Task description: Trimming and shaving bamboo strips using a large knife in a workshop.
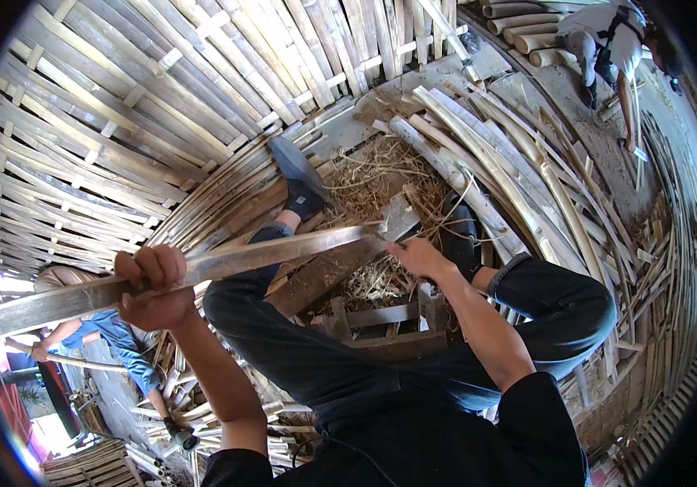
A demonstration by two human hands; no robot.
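Observation:
My left hand [153,286] is closed around a long flat bamboo strip [226,261] that runs from the lower left edge toward the middle. My right hand [419,256] grips the handle of a broad-bladed cleaver [398,217] whose blade meets the far end of the strip. Both my legs in dark trousers stretch out under the strip, with my left foot in a dark shoe [298,180] resting against bamboo slats. A wooden block [324,276] lies beneath the strip's end, among pale shavings.
A large woven bamboo panel [121,122] fills the upper left. Long split bamboo strips [494,170] lie piled at the right. One person in a white shirt [608,40] bends over at top right; another person in blue [113,341] works at lower left.

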